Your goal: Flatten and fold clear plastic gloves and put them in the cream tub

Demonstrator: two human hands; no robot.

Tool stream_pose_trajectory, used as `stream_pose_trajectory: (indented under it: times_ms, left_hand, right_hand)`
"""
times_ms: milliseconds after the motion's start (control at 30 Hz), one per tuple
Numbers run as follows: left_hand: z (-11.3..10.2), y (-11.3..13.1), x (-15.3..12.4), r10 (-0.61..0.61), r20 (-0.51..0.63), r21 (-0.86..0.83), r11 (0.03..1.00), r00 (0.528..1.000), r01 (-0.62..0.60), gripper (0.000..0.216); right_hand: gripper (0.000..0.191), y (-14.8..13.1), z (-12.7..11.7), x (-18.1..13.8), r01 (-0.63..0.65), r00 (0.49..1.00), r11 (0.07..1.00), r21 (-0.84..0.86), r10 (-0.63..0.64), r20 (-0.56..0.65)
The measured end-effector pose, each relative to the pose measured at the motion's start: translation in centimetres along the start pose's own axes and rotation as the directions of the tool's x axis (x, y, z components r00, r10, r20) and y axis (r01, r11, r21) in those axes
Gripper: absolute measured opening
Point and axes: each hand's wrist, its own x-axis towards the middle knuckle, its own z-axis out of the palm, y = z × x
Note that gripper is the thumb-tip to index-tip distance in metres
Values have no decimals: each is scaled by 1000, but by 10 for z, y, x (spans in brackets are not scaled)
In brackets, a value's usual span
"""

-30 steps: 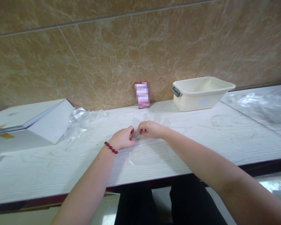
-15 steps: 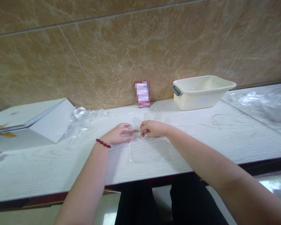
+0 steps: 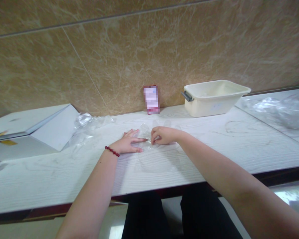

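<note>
A clear, thin plastic disposable glove (image 3: pixel 155 162) lies flat on the table before me, its finger-shaped lobes pointing toward the wall. My left hand (image 3: pixel 129 142) rests at its left side with fingers spread; the outstretched index fingertip touches the film near the middle. A dark red bead bracelet (image 3: pixel 112 151) circles the left wrist. From the right, my right hand (image 3: pixel 163 135) pinches a crinkled bit of the glove between thumb and fingers, covering part of it. Both hands are close together, fingertips nearly meeting.
A cream plastic bin (image 3: pixel 206 108) with a grey latch stands at the back right. Crumpled clear plastic (image 3: pixel 289 109) lies at far right. At left are a white box (image 3: pixel 47 132) and more clear plastic (image 3: pixel 86 126). A blurred red-and-white card (image 3: pixel 151 99) leans on the wall.
My left hand has spread its fingers and flattened, its index finger reaching slightly farther right. My right hand has shifted slightly but keeps its pinch on the glove.
</note>
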Motion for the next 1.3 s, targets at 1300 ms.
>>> stream_pose_trajectory:
  times_ms: [1300]
  left_hand:
    - [-5,13,-8,-156,55,84,985,986,151,72]
  right_hand:
    - [28,23,-20,-14,-389,920,892,-232,365,-141]
